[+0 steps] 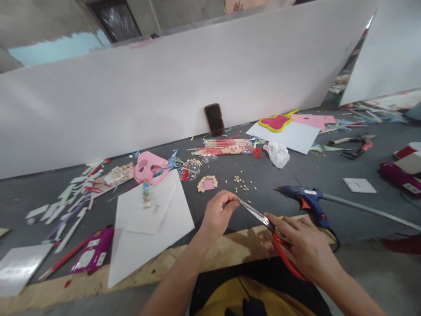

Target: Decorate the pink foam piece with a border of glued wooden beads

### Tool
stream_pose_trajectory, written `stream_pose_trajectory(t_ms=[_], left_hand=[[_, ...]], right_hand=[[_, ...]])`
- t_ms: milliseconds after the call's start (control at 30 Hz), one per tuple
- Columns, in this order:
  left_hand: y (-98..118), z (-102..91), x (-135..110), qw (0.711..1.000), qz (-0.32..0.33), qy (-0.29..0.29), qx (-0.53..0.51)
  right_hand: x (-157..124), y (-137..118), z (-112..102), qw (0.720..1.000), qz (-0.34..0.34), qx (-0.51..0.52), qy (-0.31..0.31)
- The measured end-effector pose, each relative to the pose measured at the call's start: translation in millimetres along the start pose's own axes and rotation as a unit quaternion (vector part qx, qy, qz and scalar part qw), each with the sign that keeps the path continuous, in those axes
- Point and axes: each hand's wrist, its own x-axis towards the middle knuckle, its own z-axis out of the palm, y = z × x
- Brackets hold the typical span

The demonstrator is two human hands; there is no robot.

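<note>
My right hand [299,245] grips a pair of scissors [259,216] by its red handles, with the blades pointing up and left. The blade tips meet the fingertips of my left hand [219,213], which are pinched together; what they hold is too small to make out. Just beyond the hands, several small beige pieces [241,180] lie scattered on the dark table. Left of them sits a pink square [208,184] edged with similar beige pieces. A blue glue gun [307,197] with a long clear glue stick lies to the right of the scissors.
White sheets [154,224] and a purple box [94,250] lie at the left, near paper strips. Packaged sticks [223,147], a phone [214,119] and crumpled white plastic [276,153] are toward the white partition [164,87]. Pliers [353,142] and a white square [359,185] lie right.
</note>
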Motion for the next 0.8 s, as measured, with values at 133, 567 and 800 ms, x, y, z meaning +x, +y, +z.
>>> stream_pose_trajectory(t_ms=[133, 567, 800], left_hand=[[-1.0, -0.4, -0.1, 1.0, 0.001, -0.002, 0.005], [-6.1, -4.8, 6.4, 0.98, 0.022, -0.057, 0.187], [-23.7, -4.2, 34.1, 0.948, 0.04, -0.105, 0.298]], right_hand=[[0.3, 2.2, 0.6, 1.0, -0.008, -0.019, 0.002], [-11.7, 16.5, 8.8, 0.994, 0.097, 0.0, 0.046], [-23.3, 27.3, 13.7, 0.988, 0.151, -0.017, 0.034]])
